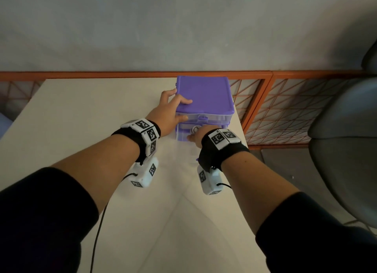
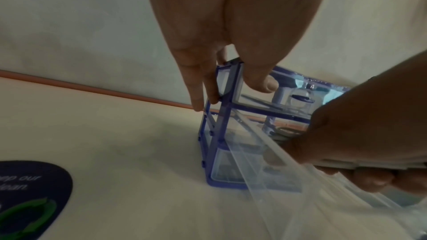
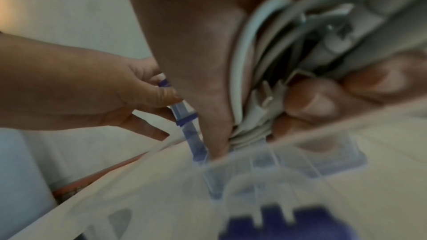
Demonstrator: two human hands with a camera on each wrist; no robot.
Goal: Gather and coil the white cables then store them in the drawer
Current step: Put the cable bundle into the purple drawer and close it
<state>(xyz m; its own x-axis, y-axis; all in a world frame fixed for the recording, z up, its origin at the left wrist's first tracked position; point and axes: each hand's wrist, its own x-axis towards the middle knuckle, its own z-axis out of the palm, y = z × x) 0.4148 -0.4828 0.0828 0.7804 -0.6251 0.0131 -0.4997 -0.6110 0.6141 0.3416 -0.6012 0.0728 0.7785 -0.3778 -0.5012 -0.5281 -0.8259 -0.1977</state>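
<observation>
A purple drawer unit (image 1: 204, 95) stands at the far right of the pale table (image 1: 81, 129). My left hand (image 1: 171, 105) grips its top left corner, thumb on the lid and fingers down the side; the left wrist view shows the left hand (image 2: 231, 94) clamped on that corner. My right hand (image 1: 195, 136) holds a coil of white cables (image 3: 265, 61) just over the pulled-out clear drawer (image 1: 181, 134). The coil (image 1: 194, 129) shows partly past my knuckles. Plugs stick out of the bundle in the right wrist view. The drawer's clear wall (image 2: 277, 180) runs under my right hand (image 2: 358, 134).
An orange-framed mesh fence (image 1: 285, 109) runs behind the table, close to the unit's right side. A grey chair (image 1: 346, 140) stands at the right. A dark round sticker (image 2: 30, 198) lies on the tabletop to the left. The table's right edge passes just beside the unit.
</observation>
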